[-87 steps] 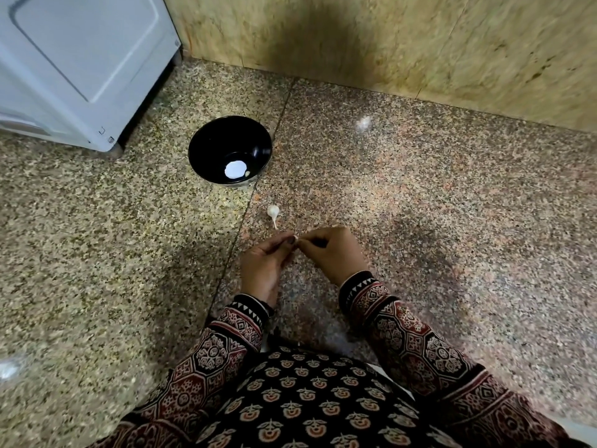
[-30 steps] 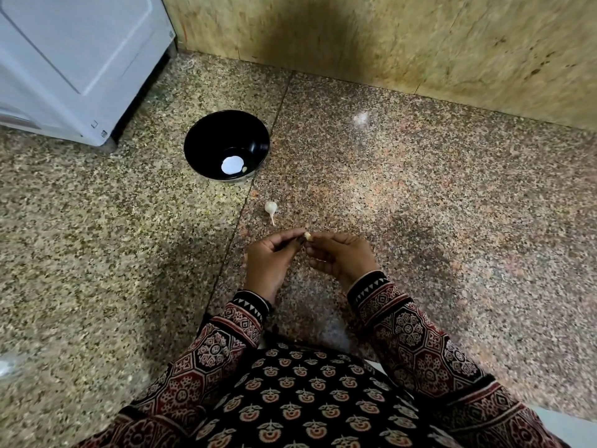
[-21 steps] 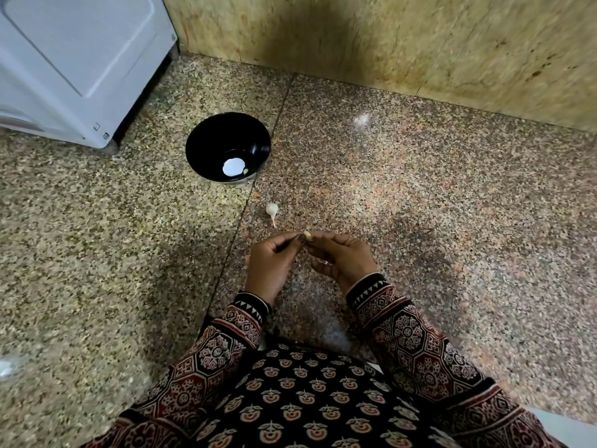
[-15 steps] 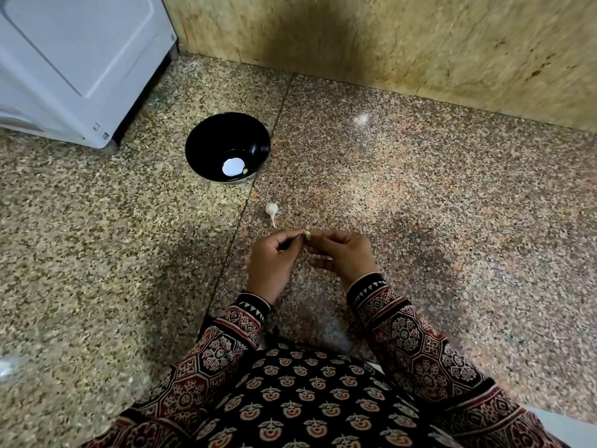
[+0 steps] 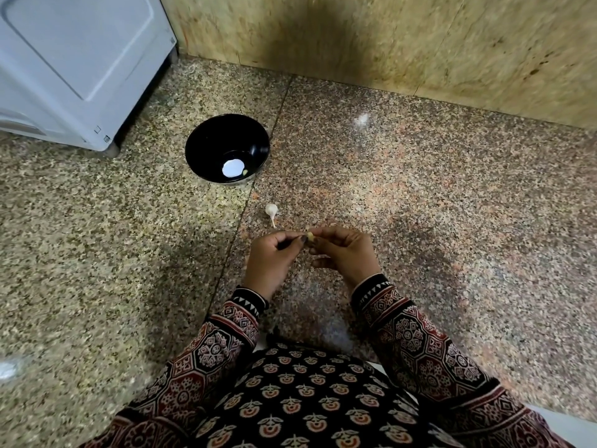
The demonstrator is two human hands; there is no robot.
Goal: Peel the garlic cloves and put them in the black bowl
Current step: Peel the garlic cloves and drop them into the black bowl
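Note:
A small pale yellow garlic clove (image 5: 310, 235) is pinched between the fingertips of my left hand (image 5: 273, 259) and my right hand (image 5: 343, 252), low over the speckled stone floor. The black bowl (image 5: 206, 142) stands on the floor up and to the left of my hands. One small peeled clove (image 5: 246, 172) lies in it beside a bright white glare spot. A white piece of garlic with a thin stem (image 5: 271, 210) lies on the floor between the bowl and my hands.
A white appliance (image 5: 77, 63) stands at the top left, close to the bowl. A yellowish stone wall (image 5: 387, 37) runs along the back. My patterned sleeves and lap fill the bottom of the view.
My right hand has turned so its fingers curl more underneath, and the yellowish clove now shows at the fingertips. Both hands stay in about the same place; bowl and loose garlic piece have not moved.

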